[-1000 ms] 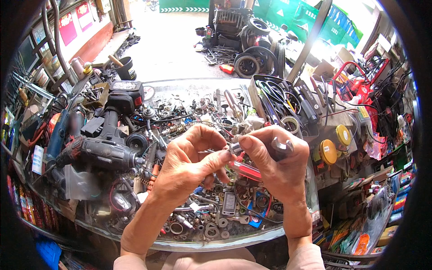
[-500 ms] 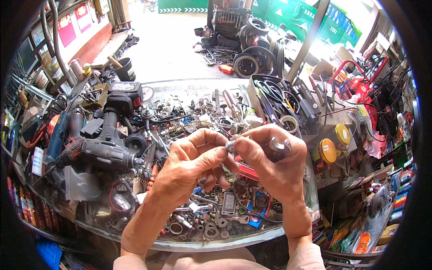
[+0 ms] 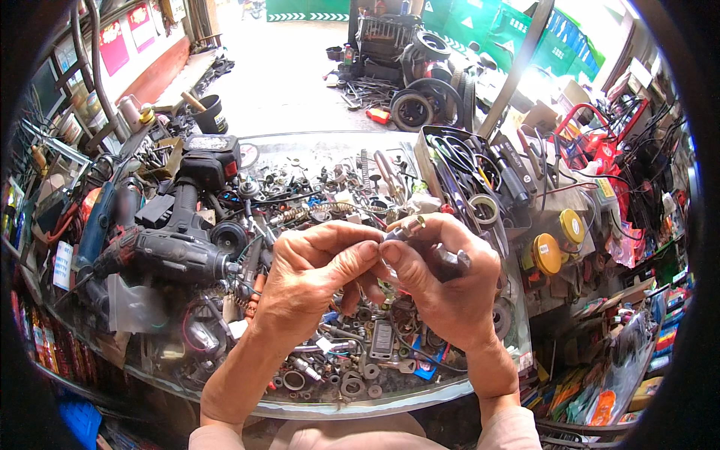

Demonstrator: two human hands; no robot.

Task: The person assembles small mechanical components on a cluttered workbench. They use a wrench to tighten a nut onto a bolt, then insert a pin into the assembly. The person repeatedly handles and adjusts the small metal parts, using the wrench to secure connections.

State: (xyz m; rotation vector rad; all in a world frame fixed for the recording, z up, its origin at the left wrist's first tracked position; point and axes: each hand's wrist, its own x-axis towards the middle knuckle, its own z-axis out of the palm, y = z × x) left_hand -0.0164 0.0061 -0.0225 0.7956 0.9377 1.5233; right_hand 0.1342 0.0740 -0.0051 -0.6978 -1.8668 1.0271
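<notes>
Both hands hold almost the same pose as 1 second ago, above the middle of the cluttered glass worktop (image 3: 450, 394). The left hand (image 3: 315, 274) keeps its grip pressed together, thumb and fingertips pinching one end of a small metal fitting (image 3: 405, 227). The right hand (image 3: 442, 281) pinches the other end, with a dark metal piece (image 3: 450, 261) tucked in its palm. The fitting has only tilted slightly, which suggests slow, fine fingertip work. A cordless drill (image 3: 176, 251) lies near the left edge.
</notes>
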